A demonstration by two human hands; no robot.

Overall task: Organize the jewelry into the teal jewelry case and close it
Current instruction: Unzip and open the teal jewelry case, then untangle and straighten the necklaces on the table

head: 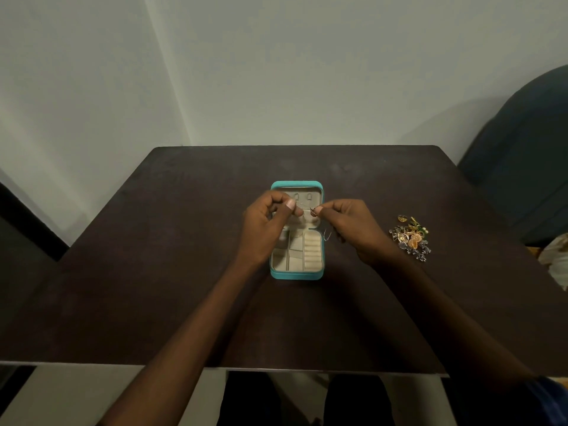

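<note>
Teal jewelry case (296, 273) lies open at the middle of the dark table (153, 287), lid at 12 o'clock, cream compartments at 6. Above it, the left hand (266, 224) and right hand (350, 227) each pinch one end of a thin chain (305, 206) with a small pendant (313, 212). Loose jewelry pile (410, 238) sits well apart at 3 o'clock, near a dark chair (522, 164)

Two bare hands, left hand (270, 222) and right hand (350, 229); one open teal jewelry case (296, 273); one heap of gold and silver jewelry (410, 238); one dark wooden table (153, 272).
</note>
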